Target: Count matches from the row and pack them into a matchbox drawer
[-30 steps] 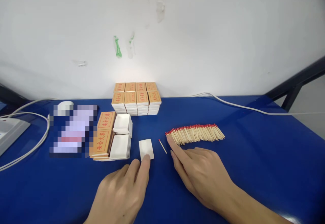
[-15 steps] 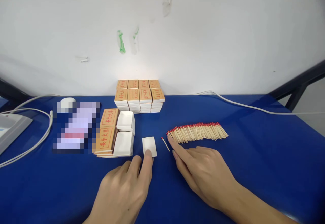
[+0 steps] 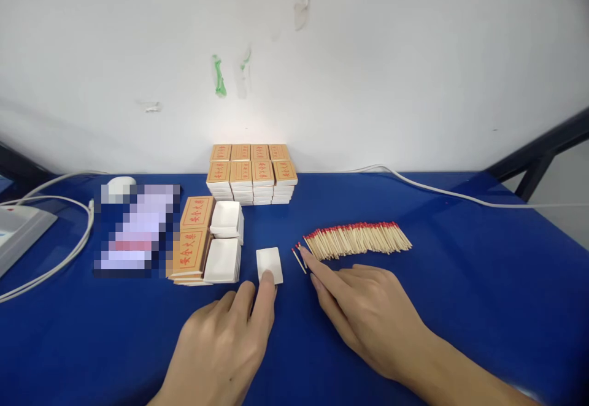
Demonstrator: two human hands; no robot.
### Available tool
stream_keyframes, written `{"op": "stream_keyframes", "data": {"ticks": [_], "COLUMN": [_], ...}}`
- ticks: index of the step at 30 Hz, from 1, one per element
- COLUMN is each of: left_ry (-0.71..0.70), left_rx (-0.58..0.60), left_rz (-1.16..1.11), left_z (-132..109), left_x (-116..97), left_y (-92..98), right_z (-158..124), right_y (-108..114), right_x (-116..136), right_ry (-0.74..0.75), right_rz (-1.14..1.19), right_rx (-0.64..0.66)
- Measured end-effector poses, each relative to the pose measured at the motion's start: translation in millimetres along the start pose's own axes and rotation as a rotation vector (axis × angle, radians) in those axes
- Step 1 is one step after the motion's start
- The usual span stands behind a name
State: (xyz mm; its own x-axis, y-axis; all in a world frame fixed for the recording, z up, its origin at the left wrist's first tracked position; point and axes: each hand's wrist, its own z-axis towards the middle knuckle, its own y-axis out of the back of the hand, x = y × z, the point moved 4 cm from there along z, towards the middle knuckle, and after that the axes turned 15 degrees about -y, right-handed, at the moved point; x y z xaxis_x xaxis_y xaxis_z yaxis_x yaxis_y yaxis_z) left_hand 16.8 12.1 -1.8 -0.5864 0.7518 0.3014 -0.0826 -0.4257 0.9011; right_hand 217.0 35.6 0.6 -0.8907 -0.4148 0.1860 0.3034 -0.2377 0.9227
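Both hands (image 3: 216, 341) (image 3: 372, 314) palm-down, index fingers (image 3: 322, 267) forward

bright diffuse light, pale glow low on wall (image 3: 391, 75), soft shadows, small glare on desk (image 3: 469, 283) bottom right, top-right corner darker, wide-angle stretch at edges, matches (image 3: 359, 238) fairly crisp, left-side patch (image 3: 140, 228) heavily pixelated

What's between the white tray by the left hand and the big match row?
The head view shows two loose matches there; the right hand has a fingertip at one.
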Motion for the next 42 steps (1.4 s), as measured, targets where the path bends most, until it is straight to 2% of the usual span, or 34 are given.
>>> {"op": "stream_keyframes", "data": {"ticks": [30, 42], "left_ry": [-0.011, -0.004], "left_rx": [0.004, 0.004], "left_rz": [-0.006, -0.017], "left_z": [1.4, -0.3], "left_x": [0.7, 2.1], "left_y": [-0.8, 0.9], "right_z": [-4.8, -5.5], "right_y": [0.5, -0.4], "right_x": [-2.4, 7.0], "right_ry": [0.017, 0.113], "right_rz": [-0.009, 0.032], "right_rx": [0.011, 0.059]}}
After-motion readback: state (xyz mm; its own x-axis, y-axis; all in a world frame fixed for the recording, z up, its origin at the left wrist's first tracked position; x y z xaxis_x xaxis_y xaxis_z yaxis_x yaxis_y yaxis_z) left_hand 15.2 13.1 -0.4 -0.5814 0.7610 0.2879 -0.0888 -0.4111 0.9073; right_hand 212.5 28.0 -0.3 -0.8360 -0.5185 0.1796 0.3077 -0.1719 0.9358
